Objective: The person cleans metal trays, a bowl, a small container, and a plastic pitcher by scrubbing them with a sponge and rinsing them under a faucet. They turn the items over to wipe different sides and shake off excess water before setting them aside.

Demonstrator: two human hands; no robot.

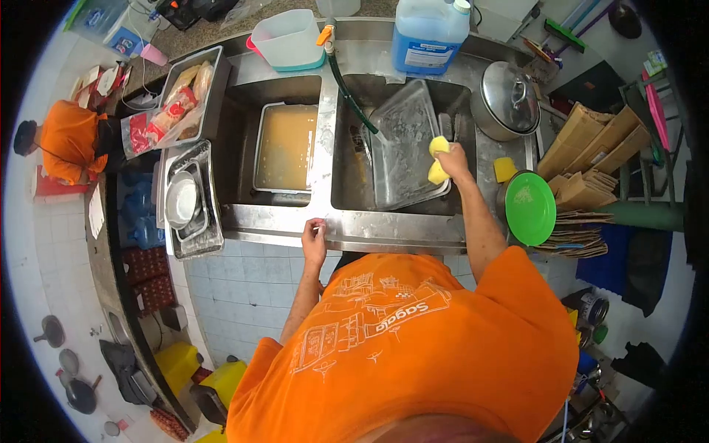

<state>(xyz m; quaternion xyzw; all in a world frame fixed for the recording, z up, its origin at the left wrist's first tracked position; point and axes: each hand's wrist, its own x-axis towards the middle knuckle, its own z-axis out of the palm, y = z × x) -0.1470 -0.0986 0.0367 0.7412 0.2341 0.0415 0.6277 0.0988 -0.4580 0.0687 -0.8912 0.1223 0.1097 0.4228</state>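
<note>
My right hand (pixel 452 161) grips a yellow sponge (pixel 438 145) and presses it against the right edge of a clear rectangular tray (pixel 402 144) that leans in the right sink basin (pixel 353 193). A green hose (pixel 353 100) runs from the tap down onto the tray. My left hand (pixel 314 240) rests on the front rim of the steel sink (pixel 281 221), fingers curled over the edge, holding nothing.
The left basin holds a tray of brown water (pixel 285 148). A lidded steel pot (pixel 508 100), green plate (pixel 530 208), blue detergent jug (pixel 428 33) and white tub (pixel 288 40) surround the sink. Metal trays with dishes (pixel 189 201) sit left. Another person in orange (pixel 70 140) works far left.
</note>
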